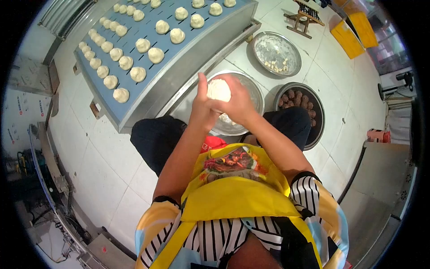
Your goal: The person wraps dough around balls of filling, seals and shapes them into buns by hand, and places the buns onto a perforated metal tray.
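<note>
A pale ball of dough (219, 90) is cupped between my two hands, above a metal basin. My left hand (204, 105) wraps its left side with the thumb pointing up. My right hand (237, 102) curls round the right side and underneath. Below them, the metal basin (255, 92) has some pale dough or flour in it, partly hidden by my hands. To the right, a dark round tub (319, 112) holds several brown balls (295, 99). Rows of pleated dough buns (138, 74) sit on the blue slotted surface (150, 92) at the upper left.
A second metal basin (291, 51) with flour and dough scraps stands on the tiled floor (101, 159). Beyond it are a wooden folding stool (304, 19) and yellow crates (348, 39). The blue surface's metal side (188, 74) runs close to my left knee (156, 139).
</note>
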Motion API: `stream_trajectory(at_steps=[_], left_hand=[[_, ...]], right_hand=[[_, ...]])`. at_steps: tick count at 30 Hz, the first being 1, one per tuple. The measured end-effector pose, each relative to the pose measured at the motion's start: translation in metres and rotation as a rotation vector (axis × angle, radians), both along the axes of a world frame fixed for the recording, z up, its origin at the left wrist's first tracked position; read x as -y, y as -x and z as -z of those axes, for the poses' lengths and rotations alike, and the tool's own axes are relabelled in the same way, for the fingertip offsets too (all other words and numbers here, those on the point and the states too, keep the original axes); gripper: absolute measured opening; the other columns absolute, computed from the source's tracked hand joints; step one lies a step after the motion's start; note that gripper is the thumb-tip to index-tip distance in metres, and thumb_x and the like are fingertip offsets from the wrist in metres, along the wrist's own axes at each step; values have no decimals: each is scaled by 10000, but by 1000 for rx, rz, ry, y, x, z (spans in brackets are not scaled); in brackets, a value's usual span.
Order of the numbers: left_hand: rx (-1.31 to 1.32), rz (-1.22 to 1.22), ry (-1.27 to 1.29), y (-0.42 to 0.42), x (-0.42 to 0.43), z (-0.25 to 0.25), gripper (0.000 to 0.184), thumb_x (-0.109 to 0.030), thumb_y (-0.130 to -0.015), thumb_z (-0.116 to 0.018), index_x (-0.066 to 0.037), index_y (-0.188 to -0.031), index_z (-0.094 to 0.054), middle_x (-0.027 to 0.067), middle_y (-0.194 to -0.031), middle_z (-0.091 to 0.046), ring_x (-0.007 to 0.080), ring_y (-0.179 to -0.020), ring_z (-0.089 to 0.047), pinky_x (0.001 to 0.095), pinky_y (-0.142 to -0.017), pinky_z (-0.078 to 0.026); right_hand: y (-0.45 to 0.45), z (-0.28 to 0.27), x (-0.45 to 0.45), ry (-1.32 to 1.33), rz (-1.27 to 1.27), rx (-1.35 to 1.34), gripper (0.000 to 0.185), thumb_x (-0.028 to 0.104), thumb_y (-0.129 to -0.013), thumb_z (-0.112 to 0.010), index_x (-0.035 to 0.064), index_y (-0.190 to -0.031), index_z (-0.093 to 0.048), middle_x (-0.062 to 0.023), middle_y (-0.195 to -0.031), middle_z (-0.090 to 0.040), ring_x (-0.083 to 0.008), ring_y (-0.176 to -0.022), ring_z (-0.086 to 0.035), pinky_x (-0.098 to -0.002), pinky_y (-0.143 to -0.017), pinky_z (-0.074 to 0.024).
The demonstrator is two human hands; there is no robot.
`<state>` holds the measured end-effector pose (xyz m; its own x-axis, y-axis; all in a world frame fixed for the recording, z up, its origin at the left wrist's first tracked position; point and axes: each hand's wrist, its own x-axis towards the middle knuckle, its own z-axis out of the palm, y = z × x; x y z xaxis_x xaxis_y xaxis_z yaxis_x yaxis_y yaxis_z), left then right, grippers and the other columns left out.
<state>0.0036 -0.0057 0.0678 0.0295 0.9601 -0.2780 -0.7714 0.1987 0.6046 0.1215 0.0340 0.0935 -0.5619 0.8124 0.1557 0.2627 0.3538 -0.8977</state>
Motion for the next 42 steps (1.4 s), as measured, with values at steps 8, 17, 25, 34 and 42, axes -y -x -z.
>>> stream_trajectory(at_steps=[8, 17, 25, 34, 42], left_hand=[[37, -49, 61, 1, 2, 0, 574, -571, -948, -341, -82, -1194, -513, 72, -1109, -600, 219, -1028, -599, 369, -857, -508], [11, 14, 41, 2, 3, -8, 672, -631, -917, -348, -83, -1296, -441, 86, -1222, -544, 218, -1153, -526, 371, -893, -482], [-129, 19, -22, 3, 9, -8, 587, -558, -955, -342, -71, -1259, -461, 99, -1131, -594, 202, -1035, -598, 366, -848, -501], [-96, -33, -51, 2, 10, -16, 550, -489, -980, -340, -29, -1265, -435, 111, -1154, -565, 218, -1061, -579, 364, -888, -480], [-354, -127, -192, -1, 18, -1, 553, -473, -988, -329, -3, -1257, -443, 120, -1156, -565, 221, -1061, -579, 354, -897, -478]], right_hand=[[5, 14, -3, -197, 27, 12, 669, 320, -628, -790, 67, -1185, -520, -147, -1137, -542, -332, -1097, -511, -405, -950, -406], [3, 0, -5, -121, -32, -45, 672, 322, -601, -774, 84, -1177, -523, -138, -1142, -560, -332, -1131, -485, -409, -952, -392], [-3, -13, -3, -8, -96, -138, 752, 200, -648, -766, 119, -1322, -441, -98, -1154, -556, -216, -1077, -541, -340, -929, -430], [-5, -20, -4, -18, -180, -194, 611, 250, -705, -755, 80, -1230, -492, -114, -1087, -586, -221, -977, -581, -326, -860, -454], [-7, -16, 2, 77, -170, -201, 558, 233, -748, -737, 75, -1225, -496, -89, -1092, -579, -198, -995, -562, -311, -876, -442]])
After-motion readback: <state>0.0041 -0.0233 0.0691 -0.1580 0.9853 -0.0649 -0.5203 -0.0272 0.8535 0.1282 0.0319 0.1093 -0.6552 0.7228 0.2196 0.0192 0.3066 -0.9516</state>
